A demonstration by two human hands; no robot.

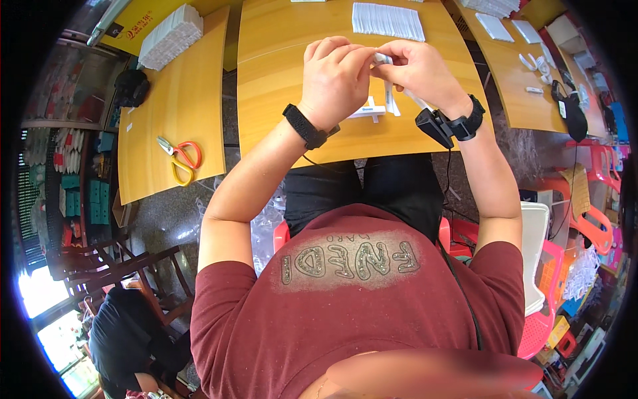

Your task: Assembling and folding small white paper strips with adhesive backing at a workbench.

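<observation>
Above the wooden table, both my hands meet at a small white piece, its kind too small to make out. My right hand pinches it between thumb and fingers. My left hand, fingers bent, grips its other side, and the fingertips partly hide it. Just below the hands, a narrow white strip runs down toward the tabletop; I cannot tell whether it joins the piece. Beside it lies a small flat white packet or card. Dark straps with small devices circle both wrists.
A row of white slips or thin boxes lies farther back. On the left table are red-and-yellow-handled scissors and a white stack. White cables and a black cap are at the right table. Another person bends at lower left.
</observation>
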